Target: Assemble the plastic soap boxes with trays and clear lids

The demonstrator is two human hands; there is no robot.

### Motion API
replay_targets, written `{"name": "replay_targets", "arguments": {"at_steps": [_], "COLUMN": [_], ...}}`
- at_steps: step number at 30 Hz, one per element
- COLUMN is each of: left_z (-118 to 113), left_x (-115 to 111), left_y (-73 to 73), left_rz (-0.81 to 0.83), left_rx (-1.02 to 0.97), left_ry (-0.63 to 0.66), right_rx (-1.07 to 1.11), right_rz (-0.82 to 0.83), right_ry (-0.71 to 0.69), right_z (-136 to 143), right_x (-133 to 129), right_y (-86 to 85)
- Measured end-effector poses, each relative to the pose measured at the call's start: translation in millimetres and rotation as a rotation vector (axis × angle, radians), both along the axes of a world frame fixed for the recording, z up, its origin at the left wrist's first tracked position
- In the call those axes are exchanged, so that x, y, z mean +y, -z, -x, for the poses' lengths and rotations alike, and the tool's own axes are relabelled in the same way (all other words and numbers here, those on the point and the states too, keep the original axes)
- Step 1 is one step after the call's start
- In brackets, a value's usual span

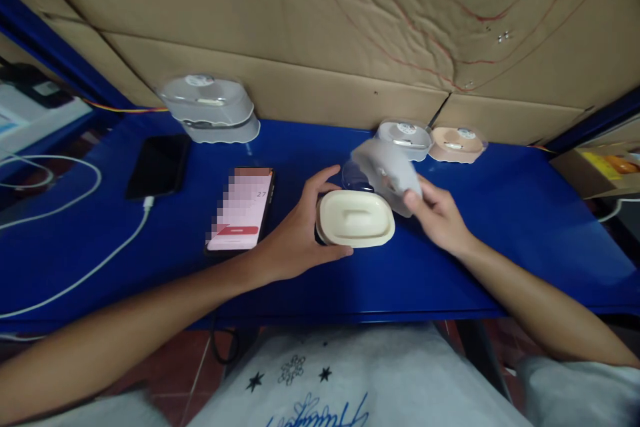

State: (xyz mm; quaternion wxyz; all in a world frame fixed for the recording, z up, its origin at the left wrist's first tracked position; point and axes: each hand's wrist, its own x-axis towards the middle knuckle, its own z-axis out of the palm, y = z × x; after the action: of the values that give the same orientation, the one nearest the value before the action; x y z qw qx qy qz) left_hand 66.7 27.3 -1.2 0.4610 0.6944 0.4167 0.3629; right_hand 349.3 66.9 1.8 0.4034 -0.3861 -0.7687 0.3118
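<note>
A cream oval container [356, 219] with a raised bar in its middle sits on the blue table in front of me. My left hand [313, 227] curls round its left side, thumb at the near edge and fingers at the far edge. Just to the right, my right hand [440, 213] pinches a translucent lid [390, 173] at its lower right edge. The lid is tilted, raised above the table and slightly blurred. Behind the container, part of a clear plastic piece [356, 177] shows; the lid partly covers it.
Stacked grey oval containers [217, 110] stand at the back left. A grey container [405, 138] and a peach container [459, 144] are at the back right. A lit phone [243, 207] and a dark phone [158, 165] with a white cable [125, 260] lie left. Cardboard [300, 27] lines the back.
</note>
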Motion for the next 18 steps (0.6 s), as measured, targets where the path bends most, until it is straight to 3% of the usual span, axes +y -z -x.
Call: {"name": "replay_targets", "arguments": {"at_steps": [4, 6, 9, 13, 18], "left_z": [-2.2, -3.1, -4.2, -4.9, -3.7], "left_x": [-2.7, -0.4, 3.8, 3.7, 1.4], "left_y": [-9.5, -11.1, -8.0, -2.3, 0.3], "left_rz": [0.014, -0.005, -0.033, -0.008, -0.074], "left_rx": [-0.173, -0.231, -0.248, -0.226, -0.181], "left_ry": [-0.091, -0.109, -0.116, -0.113, -0.049], "right_rx": [0.35, 0.414, 0.25, -0.239, -0.507], "right_rz": [0.294, 0.354, 0.181, -0.228, -0.377], "right_ry": [0.155, 0.169, 0.132, -0.125, -0.24], "right_z": [-2.0, -0.5, 3.6, 10.1, 16.1], "right_x": [12.6, 12.4, 1.2, -19.9, -26.7], "right_y": [-3.0, -3.9, -3.3, -2.2, 5.0]}}
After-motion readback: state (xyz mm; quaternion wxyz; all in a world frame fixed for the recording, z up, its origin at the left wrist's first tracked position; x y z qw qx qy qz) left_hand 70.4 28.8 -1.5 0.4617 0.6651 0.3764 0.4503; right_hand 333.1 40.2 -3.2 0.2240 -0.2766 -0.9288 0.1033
